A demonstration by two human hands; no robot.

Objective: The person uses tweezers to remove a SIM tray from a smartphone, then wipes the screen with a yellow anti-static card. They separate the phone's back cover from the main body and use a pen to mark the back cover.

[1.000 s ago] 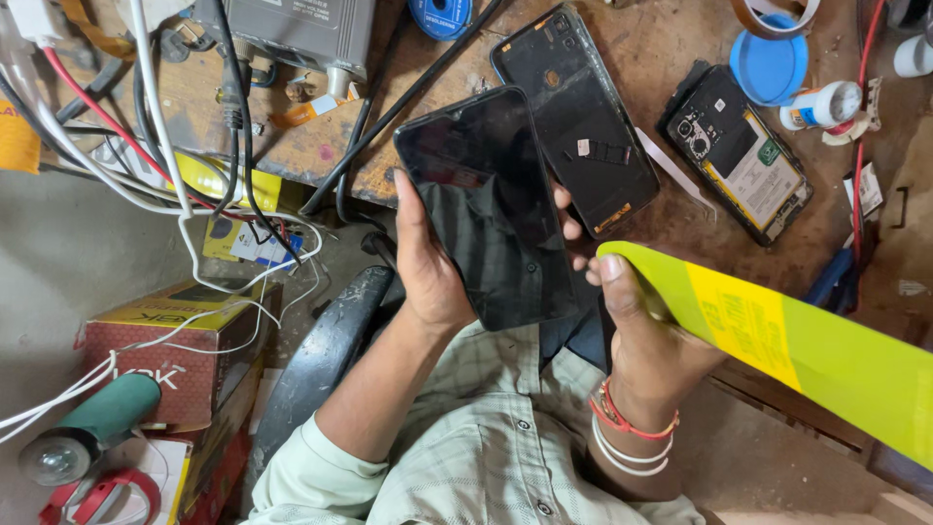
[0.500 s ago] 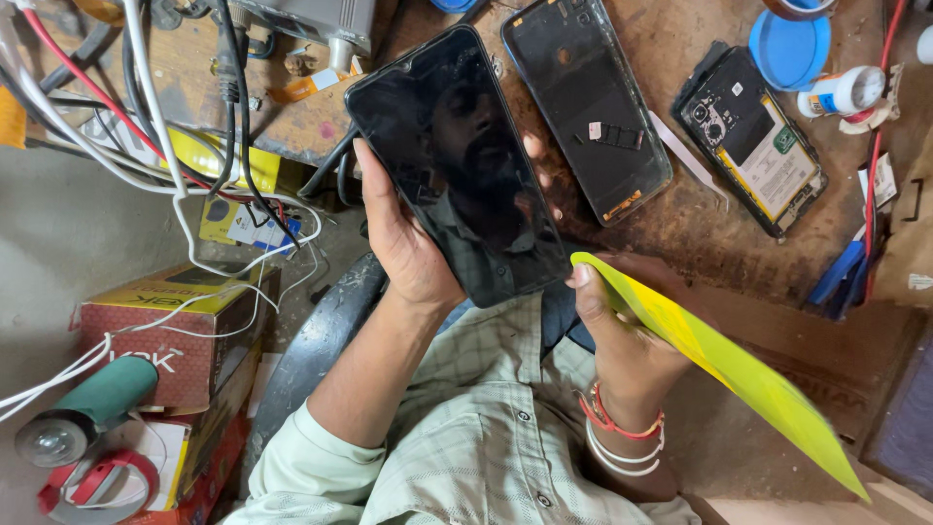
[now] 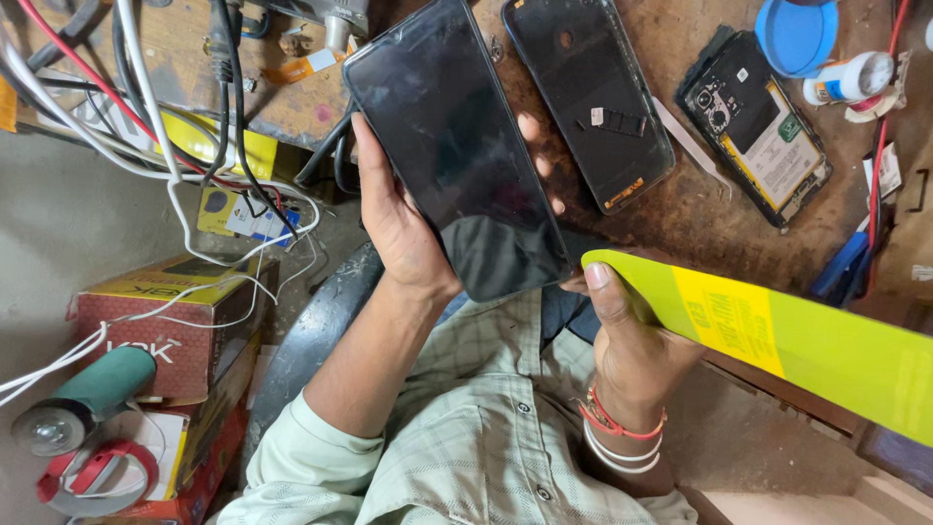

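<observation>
At the centre of the view our left hand (image 3: pixel 403 219) grips a dark phone screen (image 3: pixel 457 146), which rises toward 12 o'clock from the palm, fingers curled behind it. At 4 o'clock from the screen our right hand (image 3: pixel 627 345) pinches a yellow-green strip (image 3: pixel 777 335) running off toward 4 o'clock. On the worn bench (image 3: pixel 700 219) at 1 o'clock lie a black back cover (image 3: pixel 588 92) and an opened phone (image 3: pixel 758 126)

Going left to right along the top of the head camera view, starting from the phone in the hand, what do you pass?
Large dark glossy phone screen held in the left hand → black phone back shell lying on the brown bench → opened phone showing its yellow-labelled battery → round blue plastic lid → small white tube.
</observation>
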